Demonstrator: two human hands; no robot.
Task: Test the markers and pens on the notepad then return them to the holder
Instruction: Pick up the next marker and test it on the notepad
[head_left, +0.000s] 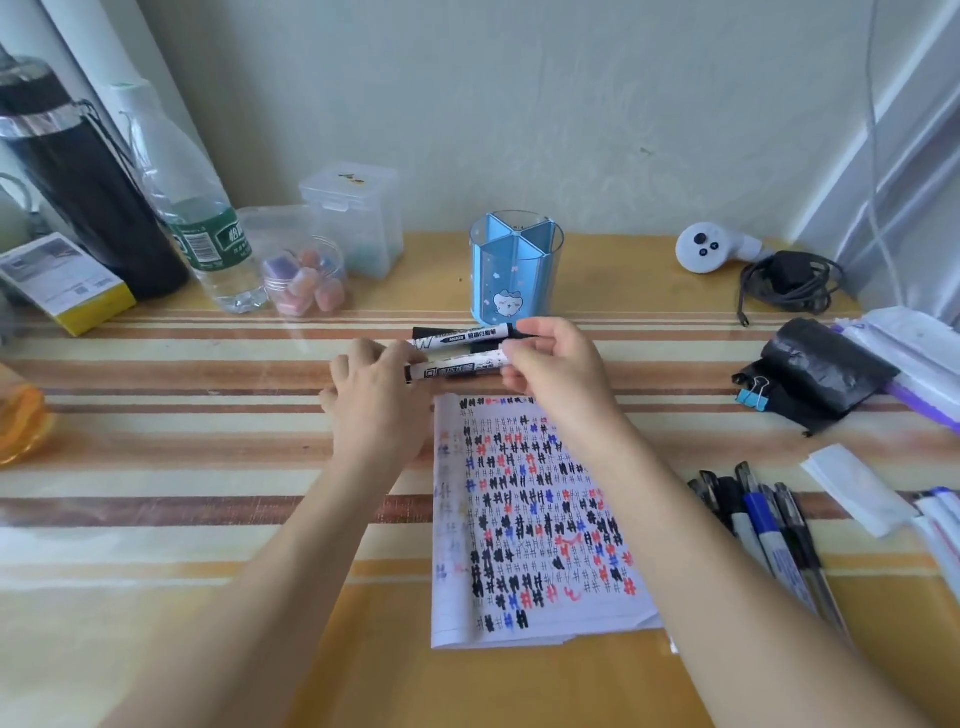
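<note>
Two white markers with black print lie crosswise in my hands just in front of the blue pen holder (516, 270). My left hand (376, 395) grips the left end of the lower marker (454, 368). My right hand (553, 364) pinches the right ends of the lower marker and the upper marker (460, 336), whose black tip points right. The notepad (530, 519), covered in black, red and blue hash marks, lies below my hands. The holder looks empty. A bunch of several pens and markers (769, 525) lies to the right of the notepad.
At the back left stand a black flask (78, 171), a water bottle (197, 208), clear plastic boxes (353, 218) and a jar of small cubes (306, 283). To the right are a white controller (714, 249), a black cable (789, 283), a black bag roll (821, 369) and a folded paper (857, 488).
</note>
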